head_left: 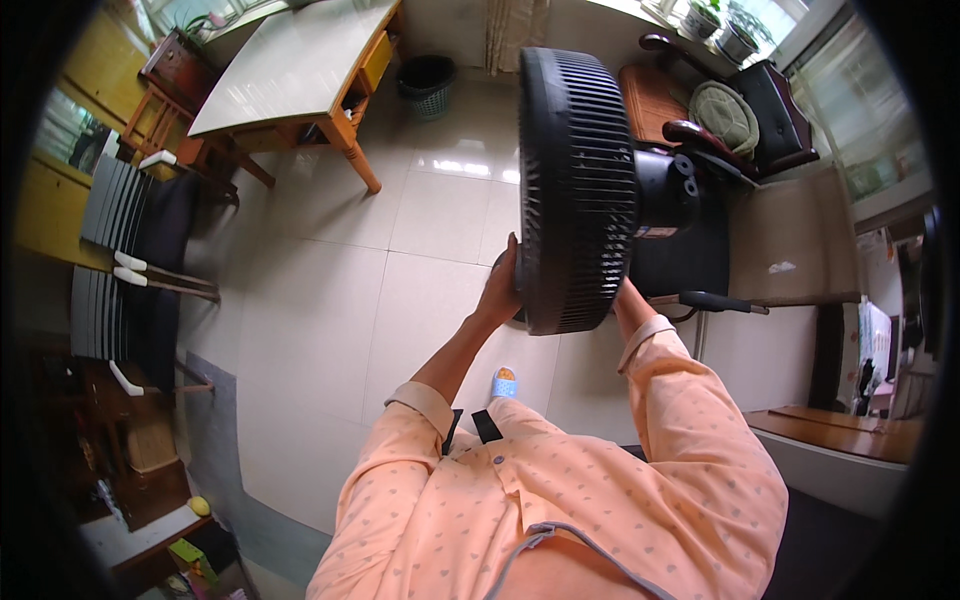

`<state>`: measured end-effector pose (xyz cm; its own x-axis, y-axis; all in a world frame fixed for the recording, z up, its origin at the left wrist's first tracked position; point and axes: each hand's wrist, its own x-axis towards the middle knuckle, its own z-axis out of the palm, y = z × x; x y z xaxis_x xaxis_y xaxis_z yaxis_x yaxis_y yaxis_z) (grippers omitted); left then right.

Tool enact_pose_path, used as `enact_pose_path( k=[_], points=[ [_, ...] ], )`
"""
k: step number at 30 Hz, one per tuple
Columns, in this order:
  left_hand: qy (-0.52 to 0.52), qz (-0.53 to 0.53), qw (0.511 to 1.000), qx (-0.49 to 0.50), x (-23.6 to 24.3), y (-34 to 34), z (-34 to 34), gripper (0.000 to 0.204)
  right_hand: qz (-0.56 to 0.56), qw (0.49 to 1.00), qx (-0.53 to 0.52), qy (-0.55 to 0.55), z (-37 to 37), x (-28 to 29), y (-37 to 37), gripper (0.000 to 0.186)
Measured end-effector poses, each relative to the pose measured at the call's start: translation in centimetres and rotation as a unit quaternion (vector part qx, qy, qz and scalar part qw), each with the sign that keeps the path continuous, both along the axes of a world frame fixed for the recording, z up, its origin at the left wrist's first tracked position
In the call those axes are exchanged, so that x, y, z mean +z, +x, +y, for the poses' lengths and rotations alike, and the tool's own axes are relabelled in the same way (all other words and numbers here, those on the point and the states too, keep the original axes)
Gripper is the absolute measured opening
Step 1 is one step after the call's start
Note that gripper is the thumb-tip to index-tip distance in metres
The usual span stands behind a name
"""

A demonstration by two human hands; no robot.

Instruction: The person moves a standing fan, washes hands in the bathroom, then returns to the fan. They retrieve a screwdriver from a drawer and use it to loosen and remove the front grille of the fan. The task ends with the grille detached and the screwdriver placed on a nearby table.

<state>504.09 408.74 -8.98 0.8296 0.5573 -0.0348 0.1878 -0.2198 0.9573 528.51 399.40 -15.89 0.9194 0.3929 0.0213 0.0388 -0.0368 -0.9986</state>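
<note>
A black electric fan (pixel 585 180) with a round ribbed grille stands before me, its head seen side-on, with the grille to the left and the motor housing (pixel 668 190) to the right. My left hand (pixel 502 290) is closed on the fan low at the grille's left side, thumb pointing up; the grille covers most of its fingers. Up to the grille's lower right edge reaches my right hand (pixel 627 300), its fingers hidden behind the fan. The fan's lower part is mostly out of sight beneath its head.
A light-topped wooden table (pixel 300 60) and a dark waste basket (pixel 427 90) stand at the far left. Chairs with dark seats (pixel 165 235) line the left. On the right are a cushioned armchair (pixel 725 115) and a brown-backed chair (pixel 795 240). Pale tiles (pixel 320 330) cover the floor.
</note>
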Motion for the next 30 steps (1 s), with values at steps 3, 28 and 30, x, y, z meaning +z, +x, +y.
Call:
enact_pose_path(
  k=[3, 28, 30],
  points=[
    [0.061, -0.014, 0.998, 0.013, 1.0, -0.9, -0.5, 0.095, 0.029, 0.999, -0.006, -0.045, -2.8, 0.1, 1.2, 0.021],
    [-0.233, -0.033, 0.952, 0.194, 5.2, -32.0, 5.6, 0.038, 0.341, 0.864, 0.364, -0.062, 4.2, 3.5, -35.5, 0.033],
    [-0.387, -0.159, 0.869, 0.262, 6.7, -35.7, 5.1, 0.054, 0.443, 0.798, 0.402, 0.076, 7.6, 7.6, -38.3, 0.046]
  ],
)
